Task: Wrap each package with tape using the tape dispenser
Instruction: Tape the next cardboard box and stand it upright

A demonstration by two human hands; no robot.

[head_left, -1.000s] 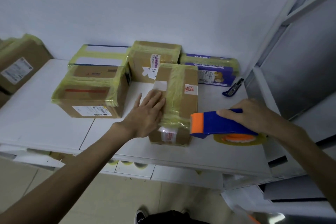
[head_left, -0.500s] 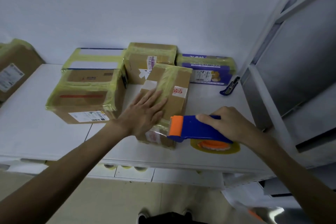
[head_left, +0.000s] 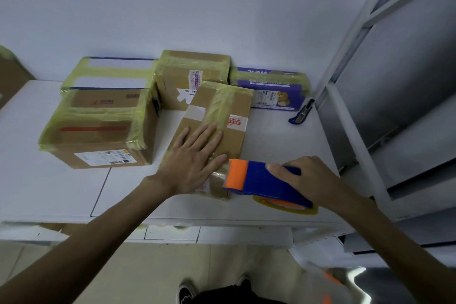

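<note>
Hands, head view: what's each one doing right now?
Left hand: open, fingers straight, pressing flat on the cardboard package.
Right hand: closed, gripping the blue-and-orange tape dispenser.

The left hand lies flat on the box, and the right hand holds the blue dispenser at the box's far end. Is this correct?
Only the end is wrong. The head view shows the left hand flat on the box and the right hand holding the blue dispenser at the box's near end.
</note>
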